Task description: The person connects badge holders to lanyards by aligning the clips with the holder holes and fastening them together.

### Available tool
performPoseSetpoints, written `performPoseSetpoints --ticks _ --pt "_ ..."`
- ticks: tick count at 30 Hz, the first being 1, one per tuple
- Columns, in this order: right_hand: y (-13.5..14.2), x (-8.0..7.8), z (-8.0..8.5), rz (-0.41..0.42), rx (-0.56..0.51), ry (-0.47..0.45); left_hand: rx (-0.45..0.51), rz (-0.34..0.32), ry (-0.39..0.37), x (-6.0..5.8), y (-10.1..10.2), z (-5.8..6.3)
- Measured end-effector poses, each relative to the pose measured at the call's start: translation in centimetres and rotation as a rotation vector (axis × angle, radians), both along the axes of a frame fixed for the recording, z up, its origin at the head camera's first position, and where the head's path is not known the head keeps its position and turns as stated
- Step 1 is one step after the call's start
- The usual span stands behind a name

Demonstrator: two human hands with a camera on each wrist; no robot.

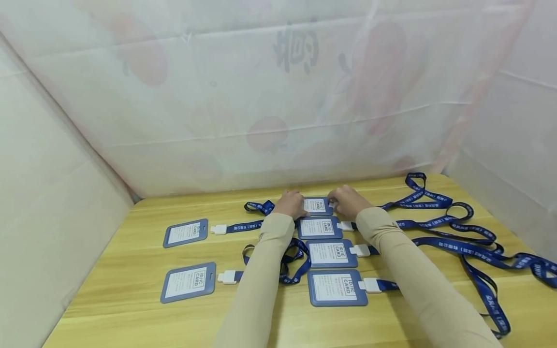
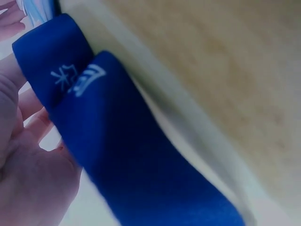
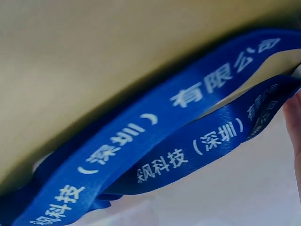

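4 blue card holders stand in a column right of the frame's centre, and the farthest, the far card holder (image 1: pixel 316 206), lies flat between both hands. the left hand (image 1: pixel 291 204) touches its left edge; whether it grips, i cannot tell. the right hand (image 1: pixel 347 200), fingers bent, pinches the white clip (image 1: pixel 332 204) at its right end. below it sit the 3 other card holders (image 1: pixel 319 227), with blue lanyards (image 1: pixel 461 245) trailing to the right side of the frame. 2 more holders (image 1: pixel 188 282) lie at left centre, white clips just beside them. in the left wrist view a blue strap (image 2: pixel 127 141) crosses in front of the hand. the table (image 1: pixel 117 256) is yellow wood-grain.
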State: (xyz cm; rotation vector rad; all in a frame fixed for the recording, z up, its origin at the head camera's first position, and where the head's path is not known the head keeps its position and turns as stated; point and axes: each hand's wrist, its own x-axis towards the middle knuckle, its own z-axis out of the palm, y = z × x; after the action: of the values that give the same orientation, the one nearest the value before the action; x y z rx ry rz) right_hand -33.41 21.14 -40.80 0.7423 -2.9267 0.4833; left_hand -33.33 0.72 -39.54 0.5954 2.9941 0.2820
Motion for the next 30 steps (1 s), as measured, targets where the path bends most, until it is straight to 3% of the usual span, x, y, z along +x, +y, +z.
performPoseSetpoints --ticks 6,15,20,25,30 --pt "0.3 -0.3 -0.4 -0.028 -0.026 -0.039 0.002 0.004 0.003 0.1 -0.1 -0.3" --pt "0.9 -0.4 0.1 -0.043 0.055 -0.034 0.024 -0.004 -0.026 -0.2 0.3 -0.3" --pt "2.0 -0.5 0.7 -0.042 0.094 -0.057 0.009 -0.015 -0.003 -0.3 0.5 -0.4" --pt "2.6 -0.5 1.0 -0.045 0.117 -0.108 0.005 -0.025 0.008 0.0 0.5 -0.1" --pt "2.8 -0.2 1.3 -0.051 0.133 -0.104 0.013 -0.016 -0.003 0.3 0.4 0.1"
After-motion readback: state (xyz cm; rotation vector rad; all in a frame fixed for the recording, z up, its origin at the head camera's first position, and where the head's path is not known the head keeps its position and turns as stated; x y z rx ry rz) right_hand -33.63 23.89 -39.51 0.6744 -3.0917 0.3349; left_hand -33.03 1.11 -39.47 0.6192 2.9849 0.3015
